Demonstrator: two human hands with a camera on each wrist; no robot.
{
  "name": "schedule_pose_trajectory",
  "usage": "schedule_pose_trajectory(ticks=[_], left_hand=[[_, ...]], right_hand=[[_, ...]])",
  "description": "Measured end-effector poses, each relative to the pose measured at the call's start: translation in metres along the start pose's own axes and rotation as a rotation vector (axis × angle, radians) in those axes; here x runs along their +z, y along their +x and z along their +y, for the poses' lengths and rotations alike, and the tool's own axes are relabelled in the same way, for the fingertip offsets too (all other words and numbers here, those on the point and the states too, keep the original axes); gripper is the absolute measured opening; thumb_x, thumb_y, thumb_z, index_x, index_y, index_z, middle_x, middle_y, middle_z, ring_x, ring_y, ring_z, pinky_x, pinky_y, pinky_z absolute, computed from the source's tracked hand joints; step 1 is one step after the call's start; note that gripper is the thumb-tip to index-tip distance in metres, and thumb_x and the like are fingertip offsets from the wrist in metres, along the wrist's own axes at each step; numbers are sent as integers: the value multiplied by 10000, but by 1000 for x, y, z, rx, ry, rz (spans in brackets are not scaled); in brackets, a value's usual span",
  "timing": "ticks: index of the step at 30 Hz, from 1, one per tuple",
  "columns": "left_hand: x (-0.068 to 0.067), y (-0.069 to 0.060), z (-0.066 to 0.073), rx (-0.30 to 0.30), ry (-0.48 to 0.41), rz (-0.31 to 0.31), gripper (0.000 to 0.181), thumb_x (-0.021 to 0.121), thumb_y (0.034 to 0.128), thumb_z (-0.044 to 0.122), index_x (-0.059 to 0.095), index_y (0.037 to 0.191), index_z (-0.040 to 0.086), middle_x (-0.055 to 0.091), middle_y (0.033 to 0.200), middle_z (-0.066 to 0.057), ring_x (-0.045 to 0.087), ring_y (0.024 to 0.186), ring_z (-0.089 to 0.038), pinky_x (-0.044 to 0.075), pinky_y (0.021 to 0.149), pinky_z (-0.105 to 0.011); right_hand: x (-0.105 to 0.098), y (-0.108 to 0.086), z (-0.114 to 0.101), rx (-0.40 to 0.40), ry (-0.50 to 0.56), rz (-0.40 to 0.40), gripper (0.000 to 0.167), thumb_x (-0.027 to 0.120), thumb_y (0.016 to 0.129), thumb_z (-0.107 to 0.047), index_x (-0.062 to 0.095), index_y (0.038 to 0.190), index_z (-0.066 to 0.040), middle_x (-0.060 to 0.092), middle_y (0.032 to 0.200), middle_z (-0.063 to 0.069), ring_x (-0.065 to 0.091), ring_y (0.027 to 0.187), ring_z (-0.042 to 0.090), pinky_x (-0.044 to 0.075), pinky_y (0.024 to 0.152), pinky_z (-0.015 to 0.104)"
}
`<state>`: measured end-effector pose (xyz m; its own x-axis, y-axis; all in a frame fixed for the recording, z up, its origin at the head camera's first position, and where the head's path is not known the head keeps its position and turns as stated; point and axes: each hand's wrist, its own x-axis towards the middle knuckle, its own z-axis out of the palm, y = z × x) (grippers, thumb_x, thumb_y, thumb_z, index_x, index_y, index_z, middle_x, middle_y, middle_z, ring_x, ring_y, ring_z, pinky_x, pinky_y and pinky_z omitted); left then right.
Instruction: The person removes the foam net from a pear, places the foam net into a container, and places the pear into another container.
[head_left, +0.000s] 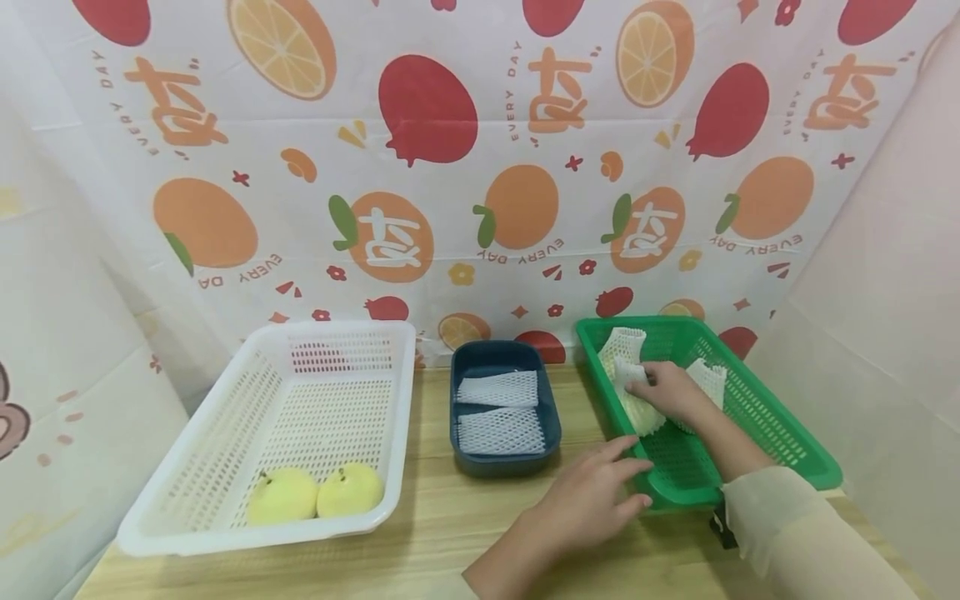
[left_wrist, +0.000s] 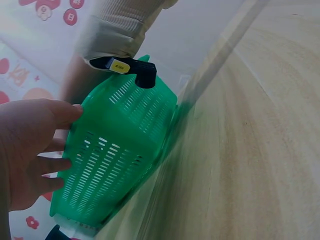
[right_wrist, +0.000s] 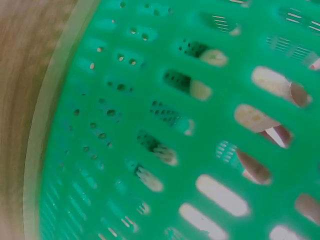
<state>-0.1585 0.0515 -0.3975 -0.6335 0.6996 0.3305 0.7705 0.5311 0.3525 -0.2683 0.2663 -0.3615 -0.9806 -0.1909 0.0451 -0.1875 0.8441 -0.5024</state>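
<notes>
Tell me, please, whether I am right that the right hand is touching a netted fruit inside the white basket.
Green, not white: the head view shows the right hand touching a netted fruit inside the green basket.

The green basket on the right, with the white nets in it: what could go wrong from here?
The right hand seems to pinch the white net near its top, so the yellowish fruit inside might slip out if lifted. The black device at that wrist sits close to the near rim of the green basket and could catch there. The left hand, beside that rim, might also nudge the basket.
</notes>
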Motion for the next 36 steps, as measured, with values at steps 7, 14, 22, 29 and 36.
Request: schedule_pose_trajectory(ticks=[7, 14, 22, 29, 36], left_hand=[[-2, 1, 0, -15, -5, -37, 422, 555, 985, 447, 570, 1376, 290, 367, 1563, 56, 436, 1381, -151, 420, 1088, -357], [-4, 3, -1, -17, -30, -50, 411, 551, 987, 446, 573, 1372, 302, 354, 1567, 71, 412, 1397, -139, 413, 1095, -358], [-4, 0, -4, -9, -23, -62, 445, 543, 985, 466, 558, 1391, 283, 345, 1576, 49, 397, 1409, -148, 408, 1100, -364], [-13, -5, -4, -81, -134, -40, 572, 485, 993, 518, 368, 1513, 310, 247, 1614, 47, 363, 1430, -201, 417, 1093, -422], [-31, -19, -7, -162, -293, 76, 620, 463, 988, 547, 290, 1541, 325, 223, 1620, 77, 337, 1447, -193, 432, 1075, -469]], right_hand=[[2, 1, 1, 15, -59, 49, 239, 643, 949, -276, 644, 834, -67, 604, 713, 41, 500, 604, 144, 432, 549, 289], [1, 0, 3, -17, -183, 135, 254, 664, 935, -265, 616, 732, -121, 511, 607, -10, 437, 563, 133, 364, 535, 285], [4, -1, 6, -14, -200, 184, 264, 642, 950, -261, 594, 729, -125, 500, 604, -19, 420, 550, 131, 353, 517, 288], [-10, -10, -1, -8, -119, 354, 348, 605, 974, -328, 697, 1023, 4, 676, 789, 159, 581, 667, 244, 451, 569, 363], [-22, -29, -18, 19, 34, 492, 447, 578, 972, -439, 696, 1049, -15, 666, 824, 155, 512, 663, 214, 431, 532, 299]])
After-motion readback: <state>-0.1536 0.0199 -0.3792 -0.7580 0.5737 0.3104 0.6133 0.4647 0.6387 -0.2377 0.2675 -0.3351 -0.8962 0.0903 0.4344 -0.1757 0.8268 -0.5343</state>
